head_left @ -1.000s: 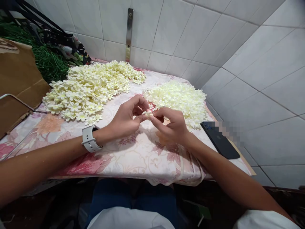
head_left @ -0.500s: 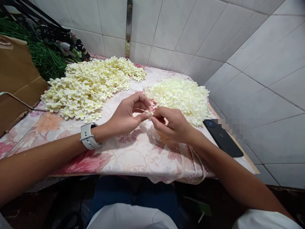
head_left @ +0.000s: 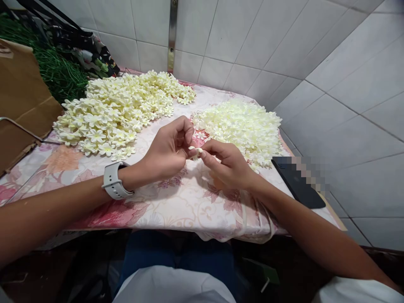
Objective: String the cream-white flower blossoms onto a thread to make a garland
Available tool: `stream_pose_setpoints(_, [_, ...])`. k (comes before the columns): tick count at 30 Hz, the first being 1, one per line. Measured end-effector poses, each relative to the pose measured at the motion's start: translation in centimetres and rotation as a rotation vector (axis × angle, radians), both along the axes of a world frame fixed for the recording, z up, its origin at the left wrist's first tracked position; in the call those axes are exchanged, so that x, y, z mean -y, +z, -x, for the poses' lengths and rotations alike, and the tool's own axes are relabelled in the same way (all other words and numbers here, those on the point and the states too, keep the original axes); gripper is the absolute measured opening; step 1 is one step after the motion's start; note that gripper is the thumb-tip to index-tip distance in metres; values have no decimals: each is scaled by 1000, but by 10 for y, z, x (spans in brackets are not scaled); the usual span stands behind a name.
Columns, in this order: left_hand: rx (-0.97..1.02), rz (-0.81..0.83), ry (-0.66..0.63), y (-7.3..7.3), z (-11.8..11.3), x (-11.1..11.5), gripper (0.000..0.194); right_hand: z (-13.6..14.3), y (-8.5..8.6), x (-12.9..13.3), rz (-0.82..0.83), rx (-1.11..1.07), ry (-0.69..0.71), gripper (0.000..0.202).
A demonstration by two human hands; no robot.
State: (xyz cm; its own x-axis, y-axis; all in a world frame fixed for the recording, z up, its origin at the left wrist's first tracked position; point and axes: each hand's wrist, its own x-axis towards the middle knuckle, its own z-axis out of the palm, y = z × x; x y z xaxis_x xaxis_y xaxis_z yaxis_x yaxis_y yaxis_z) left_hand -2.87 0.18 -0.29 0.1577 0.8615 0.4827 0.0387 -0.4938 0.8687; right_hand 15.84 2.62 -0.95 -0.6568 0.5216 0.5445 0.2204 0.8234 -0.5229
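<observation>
Above the middle of the table, a small white flower (head_left: 196, 150) sits between my two hands. My right hand (head_left: 227, 162) pinches it between thumb and index finger. Fingers curled, my left hand (head_left: 172, 149) meets it from the other side and holds its edge; part of its grip is hidden. Behind my right hand lies a pile of white petal pieces (head_left: 240, 126). To the left, beyond my left hand, a larger heap of cream flowers (head_left: 116, 109) with yellowish centres spreads over the cloth.
A floral tablecloth (head_left: 176, 210) covers the table. At the right edge lies a black phone (head_left: 298, 183). On the left stand a brown paper bag (head_left: 25, 97), green grass-like strands (head_left: 59, 75) and a dark floral bag (head_left: 94, 54). Tiled walls (head_left: 246, 38) rise behind and right.
My left fingers have curled in more tightly, with the thumb drawn back. The small flower now shows more clearly between the hands. The view has shifted slightly.
</observation>
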Motion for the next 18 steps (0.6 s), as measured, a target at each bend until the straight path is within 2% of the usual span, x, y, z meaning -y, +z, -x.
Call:
stream_pose_setpoints(3, [45, 89, -43, 6, 2, -2, 43, -2, 0, -3, 265, -52, 61, 17])
stream_pose_setpoints(7, [61, 123, -79, 9, 3, -2, 45, -3, 2, 0, 422, -78, 84, 23])
stream_pose_setpoints(11, [63, 127, -79, 7, 4, -5, 41, -5, 3, 0, 470, -99, 56, 24])
stream_pose_setpoints(15, [115, 258, -79, 6, 6, -7, 38, -7, 6, -4, 476, -119, -30, 30])
stream_pose_setpoints(18, [93, 328, -81, 9, 7, -4, 34, -8, 8, -5, 495, -110, 1, 30])
